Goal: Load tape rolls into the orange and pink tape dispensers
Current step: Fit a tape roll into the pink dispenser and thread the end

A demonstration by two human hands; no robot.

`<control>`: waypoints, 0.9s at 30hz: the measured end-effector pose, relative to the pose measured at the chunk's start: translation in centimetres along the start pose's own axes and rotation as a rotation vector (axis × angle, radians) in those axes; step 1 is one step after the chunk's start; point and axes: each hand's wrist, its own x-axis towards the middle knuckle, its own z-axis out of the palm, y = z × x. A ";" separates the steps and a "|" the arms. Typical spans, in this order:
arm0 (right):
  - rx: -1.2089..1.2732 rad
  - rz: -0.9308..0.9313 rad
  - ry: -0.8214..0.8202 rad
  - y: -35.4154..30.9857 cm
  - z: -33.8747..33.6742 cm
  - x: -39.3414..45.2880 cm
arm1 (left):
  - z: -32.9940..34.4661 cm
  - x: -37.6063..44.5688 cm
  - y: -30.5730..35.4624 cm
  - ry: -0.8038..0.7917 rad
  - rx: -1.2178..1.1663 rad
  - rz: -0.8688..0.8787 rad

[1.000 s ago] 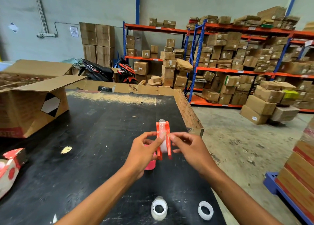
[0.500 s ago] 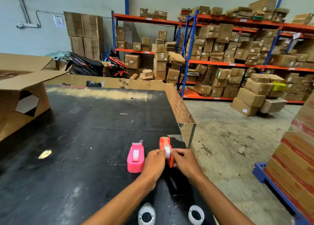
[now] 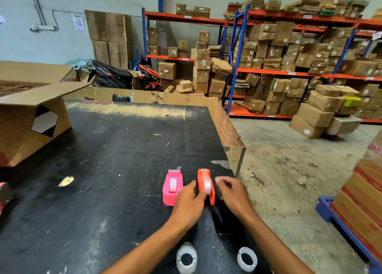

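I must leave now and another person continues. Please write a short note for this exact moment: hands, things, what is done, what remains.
Left hand touches the orange plastic tape dispenser on the black table; right hand is open beside it.
The pink plastic tape dispenser stands just left. Both show a roll inside.
Two white tape rolls lie at the near edge.
Left: check the orange roll's seating.

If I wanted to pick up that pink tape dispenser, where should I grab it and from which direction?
Probably come down from above and pinch the pink tape dispenser across its two flat side walls, near the middle. It stands upright on the black table, narrow across, with a tape roll seated between the walls. Its left side is free; the left hand crowds its right side.
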 end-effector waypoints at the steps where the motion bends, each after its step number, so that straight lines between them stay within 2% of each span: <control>1: -0.007 -0.075 0.096 -0.7 0.0 -0.1 | -0.7 -0.1 0.0 0.025 0.012 0.038; 3: 0.006 -0.201 0.176 -3.0 0.5 -0.2 | -2.3 -0.1 -0.2 0.115 0.084 0.112; 4: -0.017 -0.255 0.130 -4.2 1.1 -0.2 | -3.2 0.1 -0.7 0.164 0.149 0.144; 6: -0.181 -0.341 -0.061 -5.9 2.9 0.0 | -5.2 0.8 -1.6 0.218 0.281 0.141; 9: -0.479 -0.308 -0.393 -7.4 5.4 0.7 | -7.8 1.4 -2.6 0.102 0.417 0.017; 12: -0.711 -0.161 -0.560 -8.7 6.9 1.3 | -9.1 1.9 -3.8 -0.048 0.478 0.038; 16: -0.856 -0.116 -0.515 -9.7 8.1 1.6 | -9.5 2.1 -4.8 -0.004 0.574 0.093; 20: -0.962 -0.282 -0.400 -9.8 8.8 0.4 | -9.8 2.4 -4.8 0.001 0.703 0.154; 22: -0.840 -0.346 -0.279 -9.2 8.4 -0.3 | -10.0 2.6 -5.0 -0.002 0.717 0.147; 24: -0.637 -0.304 -0.174 -8.9 7.2 -1.0 | -10.1 2.8 -5.5 -0.034 0.720 0.148; 27: -0.476 -0.291 -0.142 -8.8 5.5 -2.5 | -10.4 2.0 -5.8 -0.074 0.763 0.231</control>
